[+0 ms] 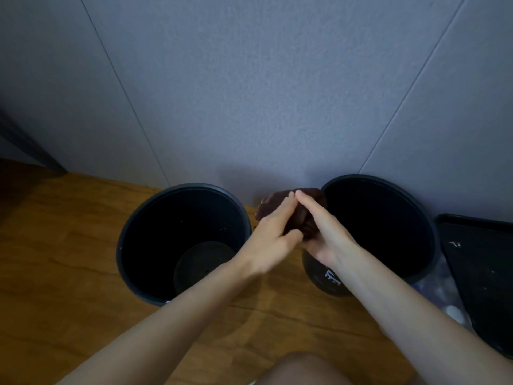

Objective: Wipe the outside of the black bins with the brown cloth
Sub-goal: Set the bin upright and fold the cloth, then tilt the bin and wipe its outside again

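A bare knee (pixel 299 368) sits lowest in view. The left hand (pixel 273 237) and right hand (pixel 324 234) pinch the bunched brown cloth (pixel 304 218) between them, fingers nearly straight. The cloth is held between the left black bin (pixel 130 237) and the right black bin (pixel 374 177), just beside the latter's rim.

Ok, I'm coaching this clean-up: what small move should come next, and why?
Probably lower the crumpled brown cloth onto the outer wall of the right round black plastic bin and rub. The left hand and right hand hold it together beside that bin's rim, not on its side.
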A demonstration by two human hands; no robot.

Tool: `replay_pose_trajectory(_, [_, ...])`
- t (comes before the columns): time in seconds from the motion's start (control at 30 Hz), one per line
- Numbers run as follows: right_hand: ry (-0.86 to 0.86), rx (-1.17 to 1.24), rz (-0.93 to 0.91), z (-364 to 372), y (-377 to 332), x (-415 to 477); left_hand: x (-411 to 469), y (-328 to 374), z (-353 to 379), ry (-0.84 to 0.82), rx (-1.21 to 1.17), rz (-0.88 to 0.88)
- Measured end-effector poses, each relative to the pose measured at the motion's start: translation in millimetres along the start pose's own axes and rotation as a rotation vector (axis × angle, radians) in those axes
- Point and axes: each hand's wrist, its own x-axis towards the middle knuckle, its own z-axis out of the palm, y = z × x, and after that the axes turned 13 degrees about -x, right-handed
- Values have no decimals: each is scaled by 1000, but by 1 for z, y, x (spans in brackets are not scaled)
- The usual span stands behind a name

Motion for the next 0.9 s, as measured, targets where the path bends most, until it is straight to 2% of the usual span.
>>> replay_pose_trajectory(0.1, [61,50,40,-3,1,2,-2,0,-12,94,-390,-122])
replay_pose_trajectory(0.13, [85,37,49,-5,-1,3,-4,-3,-17,174,-475,-131])
replay_pose_trajectory(0.17, [104,15,53,-6,-2,4,-7,-6,-23,286,-457,-154])
replay_pose_trajectory(0.2, [113,-8,53,-8,-4,5,-10,-15,-29,418,-323,-178])
replay_pose_trajectory(0.23, [114,-29,53,-10,-5,5,-15,-25,-36,530,-63,-215])
replay_pose_trajectory(0.27, [112,-43,53,-11,-6,6,-20,-36,-41,551,229,-293])
replay_pose_trajectory(0.3, [104,-46,57,-11,-6,5,-25,-47,-43,468,449,-418])
replay_pose_trajectory(0.33, [93,-49,66,-12,-6,4,-29,-59,-44,331,569,-559])
replay_pose_trajectory(0.4, [61,-82,87,-11,-6,2,-33,-76,-37,130,644,-708])
replay_pose_trajectory(0.43, [46,-101,95,-11,-6,2,-33,-82,-34,109,681,-702])
replay_pose_trajectory(0.57, [-6,-138,81,-11,-5,2,-32,-93,-33,228,696,-582])
replay_pose_trajectory(0.7, [-34,-111,35,-13,-6,5,-33,-73,-52,316,715,-488])
replay_pose_trajectory(0.8, [-20,-120,-9,-14,-7,11,-28,-46,-78,421,581,-451])
replay_pose_trajectory(0.9, [10,-243,-94,-11,-3,17,-27,-20,-98,485,265,-426])
